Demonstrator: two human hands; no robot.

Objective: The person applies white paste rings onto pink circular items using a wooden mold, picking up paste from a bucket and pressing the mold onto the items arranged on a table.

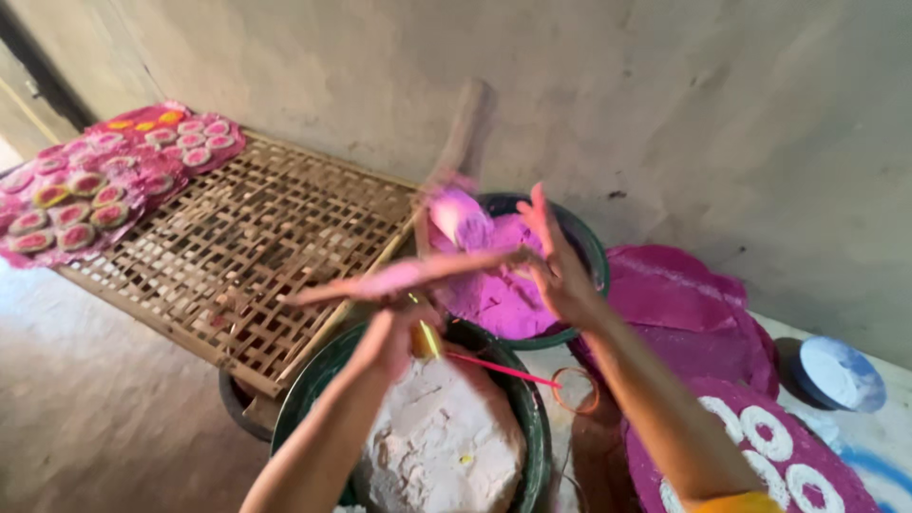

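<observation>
- Bamboo rack (256, 237) at left, far end bearing pink sweets (85, 185).
- Near bowl (527, 399) holds white dough; far bowl (584, 242) pink dough.
- Pink stick (399, 277) lies left-right between both hands.
- Left hand (394, 332) grips it closed; right hand (560, 261) fingers spread open.

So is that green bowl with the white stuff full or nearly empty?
Full. The green bowl holds a white mound heaped about as high as its rim, just below the left hand.
</observation>
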